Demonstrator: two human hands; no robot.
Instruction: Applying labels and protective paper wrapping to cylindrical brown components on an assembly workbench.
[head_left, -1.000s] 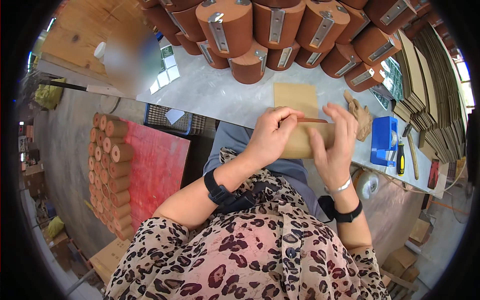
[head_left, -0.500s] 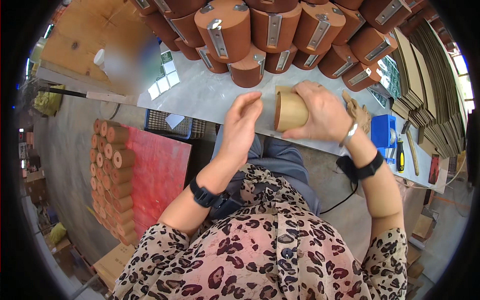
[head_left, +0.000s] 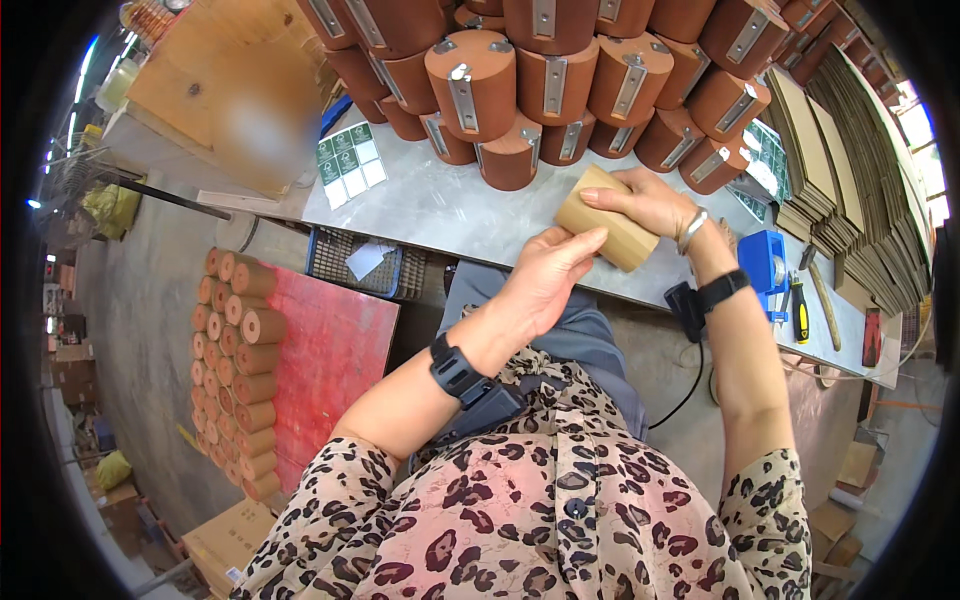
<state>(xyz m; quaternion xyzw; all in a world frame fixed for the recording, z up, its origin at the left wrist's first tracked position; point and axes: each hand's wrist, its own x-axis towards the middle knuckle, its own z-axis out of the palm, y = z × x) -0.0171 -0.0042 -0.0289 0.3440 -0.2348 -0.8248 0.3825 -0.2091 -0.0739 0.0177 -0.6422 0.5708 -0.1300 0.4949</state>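
Note:
A cylinder wrapped in tan cardboard or stiff paper [head_left: 620, 232] is held tilted above the near edge of the grey table. My right hand [head_left: 650, 203] grips its upper right side, thumb lying across the top. From the lower left, my left hand [head_left: 545, 280] pinches the wrapping, its thumb pressed on the near side and its other fingers partly hidden. Behind both hands, reddish-brown cylinders [head_left: 470, 85] with metal strips and corner clips stand stacked in rows.
Flat cardboard stacks [head_left: 860, 150] stand at right, near a blue tape dispenser [head_left: 763, 262], a yellow-black screwdriver [head_left: 799, 310] and a hammer [head_left: 822, 295]. Green-and-white label sheets [head_left: 350, 165] lie at left. Plain cylinders [head_left: 245, 360] are piled beside a red board [head_left: 335, 350]; a crate [head_left: 345, 265] sits below the table.
The wrapped cylinder has turned from roughly level to slanting, its near end now lower right. My left hand has moved right from free air onto the wrapping; my right hand has shifted its grip.

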